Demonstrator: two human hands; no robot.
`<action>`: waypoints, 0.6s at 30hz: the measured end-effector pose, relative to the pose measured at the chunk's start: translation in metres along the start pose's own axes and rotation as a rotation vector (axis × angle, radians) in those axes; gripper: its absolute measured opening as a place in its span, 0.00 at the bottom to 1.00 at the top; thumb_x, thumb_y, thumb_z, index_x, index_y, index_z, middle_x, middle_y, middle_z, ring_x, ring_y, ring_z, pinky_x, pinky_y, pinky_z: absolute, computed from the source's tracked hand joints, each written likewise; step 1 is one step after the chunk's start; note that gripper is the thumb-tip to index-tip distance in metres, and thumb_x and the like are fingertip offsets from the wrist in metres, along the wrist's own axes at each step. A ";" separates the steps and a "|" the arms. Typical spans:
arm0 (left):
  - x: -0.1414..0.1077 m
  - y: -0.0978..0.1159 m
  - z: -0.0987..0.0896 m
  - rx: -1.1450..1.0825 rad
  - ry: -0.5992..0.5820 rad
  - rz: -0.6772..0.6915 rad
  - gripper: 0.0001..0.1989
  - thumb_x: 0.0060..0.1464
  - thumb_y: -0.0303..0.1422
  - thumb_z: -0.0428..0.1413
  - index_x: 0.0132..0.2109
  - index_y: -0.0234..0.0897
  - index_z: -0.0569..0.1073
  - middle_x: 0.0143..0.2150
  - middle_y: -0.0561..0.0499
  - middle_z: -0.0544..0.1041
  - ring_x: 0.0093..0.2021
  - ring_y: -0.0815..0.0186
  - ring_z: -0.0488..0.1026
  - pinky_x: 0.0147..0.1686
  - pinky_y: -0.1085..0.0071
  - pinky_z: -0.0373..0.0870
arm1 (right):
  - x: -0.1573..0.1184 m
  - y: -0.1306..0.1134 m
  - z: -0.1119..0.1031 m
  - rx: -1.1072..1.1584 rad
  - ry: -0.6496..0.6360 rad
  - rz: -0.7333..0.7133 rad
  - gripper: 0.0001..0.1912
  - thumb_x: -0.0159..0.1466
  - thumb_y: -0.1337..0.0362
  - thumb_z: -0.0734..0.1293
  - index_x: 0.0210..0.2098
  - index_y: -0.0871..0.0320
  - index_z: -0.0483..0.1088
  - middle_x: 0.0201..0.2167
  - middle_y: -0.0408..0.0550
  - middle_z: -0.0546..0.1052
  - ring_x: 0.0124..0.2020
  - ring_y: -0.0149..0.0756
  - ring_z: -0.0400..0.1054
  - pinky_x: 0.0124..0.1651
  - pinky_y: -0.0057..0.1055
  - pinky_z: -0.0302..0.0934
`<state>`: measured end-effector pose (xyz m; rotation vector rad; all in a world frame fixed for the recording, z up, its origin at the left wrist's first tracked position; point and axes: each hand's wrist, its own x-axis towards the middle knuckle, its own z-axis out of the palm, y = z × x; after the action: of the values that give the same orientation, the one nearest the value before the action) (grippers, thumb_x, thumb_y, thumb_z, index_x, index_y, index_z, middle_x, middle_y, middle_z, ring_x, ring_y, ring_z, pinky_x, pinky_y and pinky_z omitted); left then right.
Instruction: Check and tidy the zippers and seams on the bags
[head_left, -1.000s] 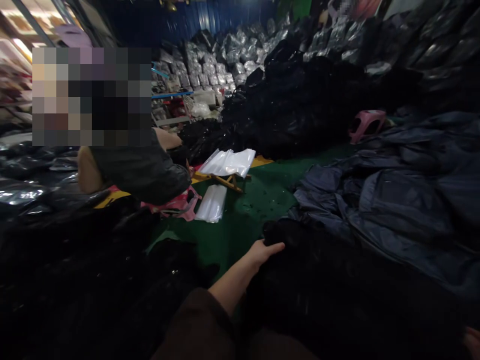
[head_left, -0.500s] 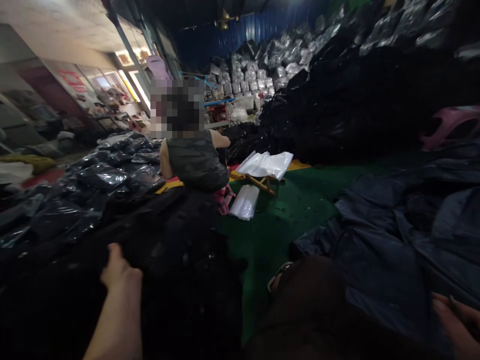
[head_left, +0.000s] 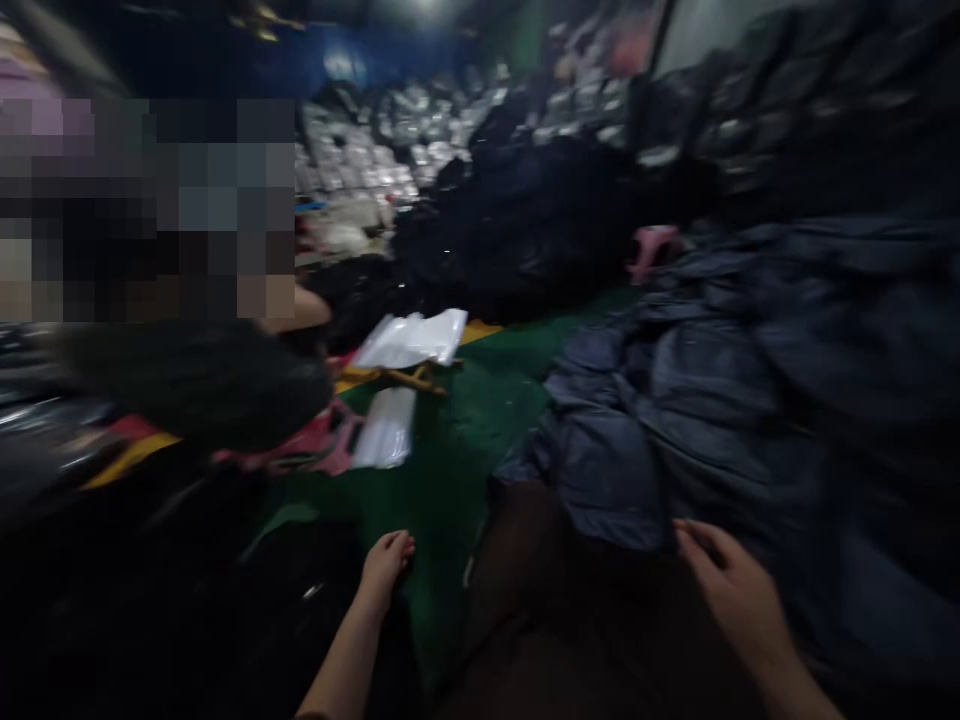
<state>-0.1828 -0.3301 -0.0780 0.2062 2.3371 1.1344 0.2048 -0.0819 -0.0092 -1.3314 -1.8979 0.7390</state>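
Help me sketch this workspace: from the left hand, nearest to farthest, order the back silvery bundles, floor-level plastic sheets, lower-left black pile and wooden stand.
In the head view:
1. Black pile, lower left, beside the left hand.
2. Floor-level plastic sheets, straight ahead.
3. Wooden stand, just beyond them.
4. Silvery bundles, at the back.

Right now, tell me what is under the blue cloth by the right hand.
Green floor shows beside the blue cloth, but whatever lies directly beneath is covered and cannot be seen.
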 end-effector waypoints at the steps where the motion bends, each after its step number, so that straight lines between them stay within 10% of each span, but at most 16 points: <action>1: 0.003 0.023 0.035 0.049 -0.106 0.096 0.13 0.57 0.38 0.51 0.43 0.32 0.71 0.40 0.47 0.76 0.40 0.64 0.74 0.42 0.63 0.70 | 0.000 0.005 -0.007 0.054 -0.017 0.053 0.19 0.59 0.49 0.63 0.40 0.55 0.73 0.37 0.47 0.77 0.39 0.42 0.71 0.40 0.31 0.63; 10: 0.018 0.194 0.259 0.463 -0.781 0.745 0.20 0.54 0.45 0.46 0.46 0.38 0.70 0.47 0.46 0.75 0.50 0.58 0.70 0.51 0.65 0.62 | 0.023 0.106 -0.041 0.104 0.198 0.493 0.23 0.64 0.47 0.55 0.38 0.58 0.71 0.19 0.42 0.67 0.24 0.35 0.64 0.27 0.27 0.58; 18: 0.068 0.193 0.395 0.857 -1.078 0.715 0.20 0.49 0.36 0.53 0.49 0.30 0.72 0.50 0.38 0.75 0.51 0.55 0.71 0.50 0.65 0.63 | 0.154 0.214 0.012 0.002 0.086 0.693 0.19 0.69 0.57 0.51 0.33 0.61 0.67 0.21 0.40 0.67 0.18 0.28 0.61 0.21 0.24 0.55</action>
<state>-0.0514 0.0875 -0.1570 1.5862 1.5521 0.0327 0.2778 0.1302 -0.1489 -2.0102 -1.3495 0.9874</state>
